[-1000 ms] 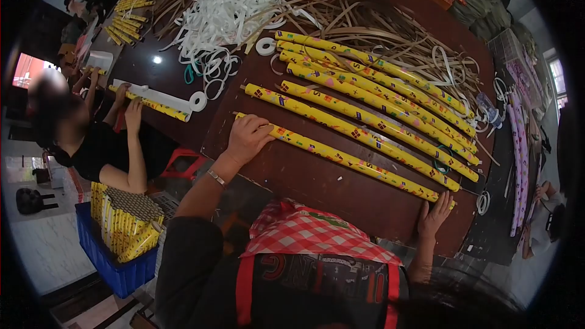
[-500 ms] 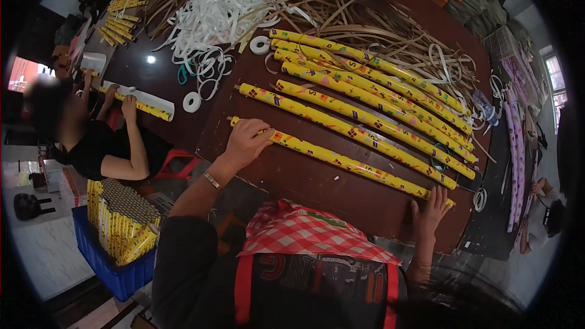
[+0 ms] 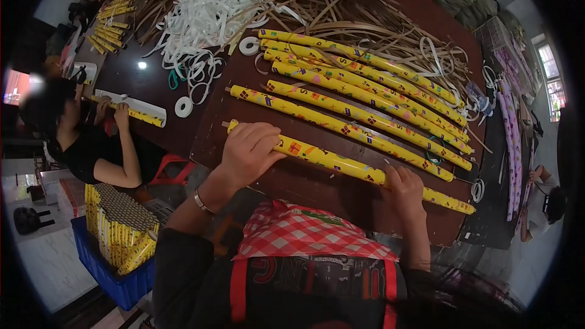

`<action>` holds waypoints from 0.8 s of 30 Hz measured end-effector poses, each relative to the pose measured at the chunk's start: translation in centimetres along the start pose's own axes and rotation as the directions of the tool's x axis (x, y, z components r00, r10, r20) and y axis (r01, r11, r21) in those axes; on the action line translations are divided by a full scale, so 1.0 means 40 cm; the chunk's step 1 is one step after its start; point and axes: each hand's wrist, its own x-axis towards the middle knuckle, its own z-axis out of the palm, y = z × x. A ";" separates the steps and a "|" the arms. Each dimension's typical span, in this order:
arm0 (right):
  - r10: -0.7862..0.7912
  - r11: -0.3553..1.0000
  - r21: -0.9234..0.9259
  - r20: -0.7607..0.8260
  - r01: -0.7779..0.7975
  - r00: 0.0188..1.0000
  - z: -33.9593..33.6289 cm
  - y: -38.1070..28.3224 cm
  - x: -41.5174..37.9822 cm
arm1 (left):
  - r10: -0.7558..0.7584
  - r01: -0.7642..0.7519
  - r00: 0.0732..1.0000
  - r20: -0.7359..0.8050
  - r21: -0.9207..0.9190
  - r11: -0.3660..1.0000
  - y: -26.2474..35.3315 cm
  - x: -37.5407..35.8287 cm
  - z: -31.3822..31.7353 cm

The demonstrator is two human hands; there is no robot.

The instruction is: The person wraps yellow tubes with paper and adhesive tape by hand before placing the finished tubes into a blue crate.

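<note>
A yellow printed wrapping-paper roll (image 3: 332,162) lies across both of my hands at the near edge of the table. Close to its left end, my left hand (image 3: 250,153) is wrapped round it. My right hand (image 3: 405,190) grips the same roll right of its middle, fingers curled over the top, and the right end sticks out past it. The roll looks slightly above the tabletop. Just beyond it, a similar yellow roll (image 3: 341,131) lies on the table, with several more behind, roughly parallel.
Brown strips (image 3: 365,15) and a heap of white ribbon (image 3: 213,18) cover the far side of the dark table (image 3: 292,186). A white tape roll (image 3: 183,106) sits at left. A person (image 3: 91,152) works on the left, near a blue crate (image 3: 116,283) packed with yellow rolls.
My right hand has moved left along the roll from its right end and closed round it. The roll is nearer to me, and its right end has moved right. My left hand has tightened.
</note>
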 end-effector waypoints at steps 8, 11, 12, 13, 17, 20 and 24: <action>-0.076 0.997 -0.039 -0.144 0.071 0.987 -0.031 0.033 0.015 | -0.204 0.236 0.782 0.589 0.023 0.971 0.034 0.130 -0.123; -0.086 0.996 -0.003 -0.151 0.086 0.985 -0.027 0.031 0.020 | -0.179 0.226 0.825 0.536 -0.023 0.974 0.034 0.123 -0.132; -0.081 0.996 0.018 -0.142 0.084 0.987 -0.026 0.029 0.022 | -0.184 0.228 0.827 0.531 -0.019 0.973 0.035 0.119 -0.134; -0.087 0.996 0.018 -0.144 0.090 0.986 -0.025 0.027 0.023 | -0.190 0.233 0.828 0.527 -0.016 0.972 0.036 0.115 -0.135; -0.089 0.995 0.037 -0.073 0.091 0.993 -0.032 0.021 0.022 | -0.194 0.233 0.809 0.554 0.000 0.972 0.041 0.115 -0.149; -0.089 0.995 0.051 -0.039 0.091 0.995 -0.036 0.019 0.023 | -0.202 0.243 0.824 0.529 -0.008 0.970 0.041 0.107 -0.147; -0.118 0.992 0.044 -0.060 0.121 0.991 -0.037 0.019 0.030 | -0.187 0.233 0.832 0.522 -0.022 0.972 0.043 0.104 -0.150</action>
